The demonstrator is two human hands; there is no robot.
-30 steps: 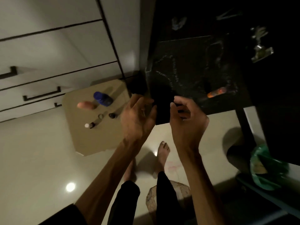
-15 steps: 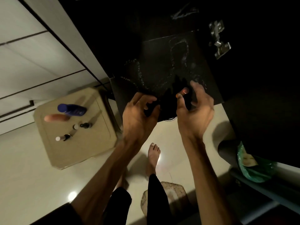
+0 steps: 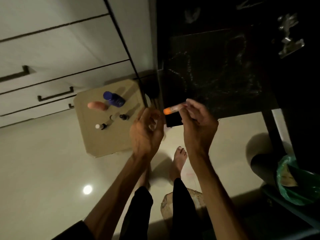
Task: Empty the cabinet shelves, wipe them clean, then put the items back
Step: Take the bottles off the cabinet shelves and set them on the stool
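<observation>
Our right hand (image 3: 199,122) pinched an orange-capped tube (image 3: 173,109) just off the dark shelf (image 3: 216,80); our left hand (image 3: 147,130) hung loosely cupped. Bottles (image 3: 113,98) waited left; wiping and restocking remained.

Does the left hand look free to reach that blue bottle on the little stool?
Probably yes. The left hand looks empty, fingers loosely curled, and nothing stands between it and the blue bottle on the stool. The right hand holds the orange-capped tube.
</observation>
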